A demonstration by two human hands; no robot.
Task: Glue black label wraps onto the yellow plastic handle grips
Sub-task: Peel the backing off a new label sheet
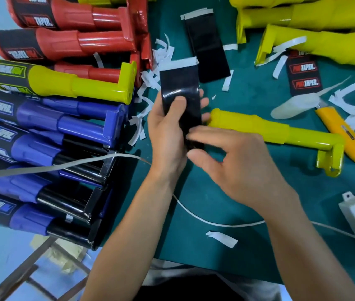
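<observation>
Fingers of the left hand (pixel 168 135) curl round a glossy black label wrap (pixel 181 92), thumb flat on its face, white backing strip along its top. The right hand (pixel 237 168) pinches the wrap's lower end. Both hover over the middle of the green table (pixel 226 203). Just right of them lies a bare yellow handle grip (pixel 270 130), smooth and stepped, and beyond it a yellow utility knife (pixel 350 140). Ribbed red, yellow and blue finished grips (pixel 48 118) crowd the left edge. Open matting runs toward the near edge, crossed by a thin white cable (pixel 215 222).
</observation>
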